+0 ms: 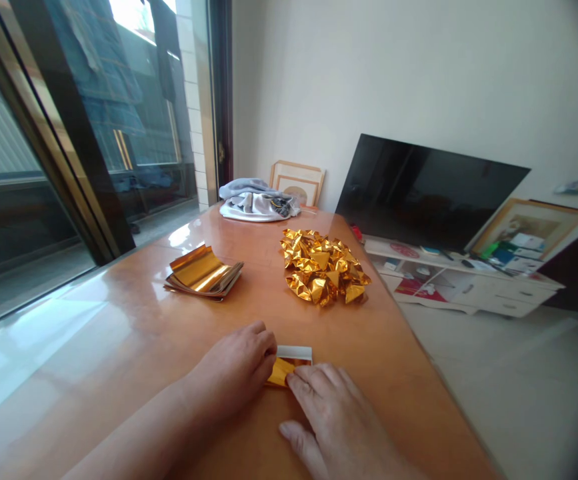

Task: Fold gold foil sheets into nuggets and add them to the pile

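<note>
No readable text, labels or numbers, the stacked cards (525, 252) too small to tell.

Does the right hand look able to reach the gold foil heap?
Probably yes: the right hand rests on the table, with only bare tabletop between it and the gold foil heap.

Left hand (233, 363) pressing on the foil: one
Right hand (341, 417) pressing on the foil: one
Gold foil square (281, 372) lying between the hands: one
Tables (119, 293) standing by the window: one
Foil stacks (203, 272) sitting on the table: one
Heaps of folded gold pieces (321, 267) sitting on the table: one (too many pieces to count)
Cloth bundles (256, 201) lying on the table: one
Picture frames (297, 183) leaning against walls: two
Televisions (431, 190) standing on the cabinet: one
Low cabinets (463, 280) standing by the wall: one
</note>
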